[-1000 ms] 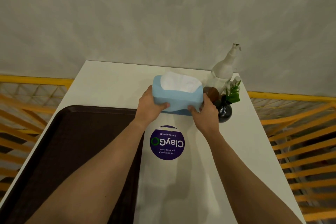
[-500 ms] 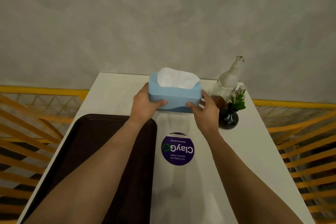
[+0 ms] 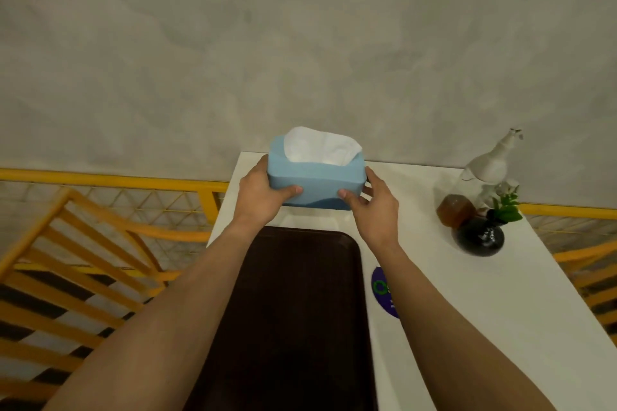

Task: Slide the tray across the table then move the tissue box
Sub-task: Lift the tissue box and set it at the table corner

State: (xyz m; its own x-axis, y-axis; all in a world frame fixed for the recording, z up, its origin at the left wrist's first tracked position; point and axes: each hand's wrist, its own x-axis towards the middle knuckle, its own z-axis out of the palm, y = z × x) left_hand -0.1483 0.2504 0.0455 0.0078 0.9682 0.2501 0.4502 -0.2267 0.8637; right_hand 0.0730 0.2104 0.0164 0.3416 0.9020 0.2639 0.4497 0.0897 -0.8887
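Observation:
A light blue tissue box point(image 3: 315, 178) with white tissue sticking out of its top is held between both hands, a little above the far left part of the white table point(image 3: 474, 304). My left hand point(image 3: 262, 195) grips its left end and my right hand point(image 3: 372, 207) grips its right end, thumbs on the near face. The dark brown tray point(image 3: 293, 317) lies on the table's left side, just nearer than the box, and runs between my forearms toward me.
At the far right of the table stand a pump bottle point(image 3: 480, 183) with amber liquid and a small black vase point(image 3: 480, 237) with a green sprig. A purple round sticker point(image 3: 384, 290) shows beside the tray. Yellow railings point(image 3: 100, 230) flank the table; a grey wall is behind.
Both hands have carried the tissue box to the left and farther back, away from the bottle and vase, to beyond the tray's far edge. The view has also swung left.

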